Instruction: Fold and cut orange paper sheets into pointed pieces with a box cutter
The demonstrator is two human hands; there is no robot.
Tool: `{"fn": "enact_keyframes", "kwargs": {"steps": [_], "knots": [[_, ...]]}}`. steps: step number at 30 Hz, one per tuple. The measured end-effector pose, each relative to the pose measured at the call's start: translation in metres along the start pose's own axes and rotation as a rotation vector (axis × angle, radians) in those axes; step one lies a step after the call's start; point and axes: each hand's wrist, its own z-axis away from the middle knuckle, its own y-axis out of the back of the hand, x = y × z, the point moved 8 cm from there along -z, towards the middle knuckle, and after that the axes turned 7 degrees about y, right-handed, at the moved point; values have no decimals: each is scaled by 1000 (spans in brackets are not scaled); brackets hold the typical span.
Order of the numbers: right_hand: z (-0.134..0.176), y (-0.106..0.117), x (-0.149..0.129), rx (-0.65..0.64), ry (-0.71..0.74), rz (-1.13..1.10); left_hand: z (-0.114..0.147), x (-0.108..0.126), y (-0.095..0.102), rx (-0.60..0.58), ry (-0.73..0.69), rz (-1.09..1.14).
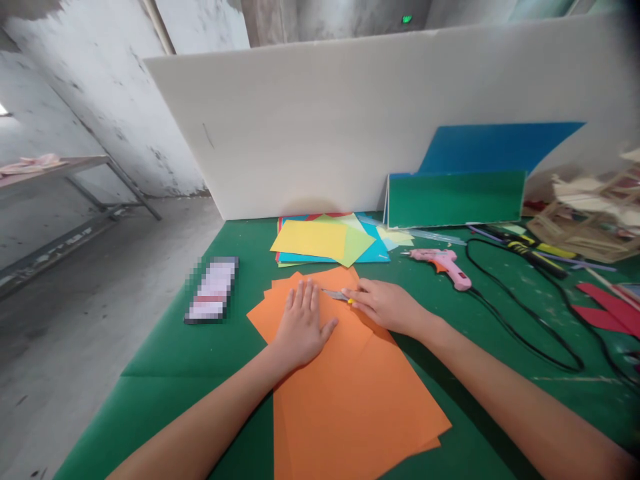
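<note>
My left hand lies flat on the stack of orange paper, fingers stretched out and thumb apart. The orange sheets overlap at different angles. My right hand is closed around a pair of scissors. Their pointed metal blades aim left, over the upper part of the orange paper, close to my left fingertips. A bit of yellow handle shows below my fingers; most of the handle is hidden in the hand.
Coloured sheets lie behind the orange stack. A phone, blurred out, is at left. To the right are a pink glue gun with a black cord, pliers, red pieces and a wooden model. A white board stands behind.
</note>
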Motion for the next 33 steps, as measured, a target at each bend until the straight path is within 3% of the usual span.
{"fn": "enact_keyframes", "kwargs": {"steps": [33], "knots": [[-60, -6, 6, -16, -50, -16, 0, 1, 1, 26, -21, -3]]}}
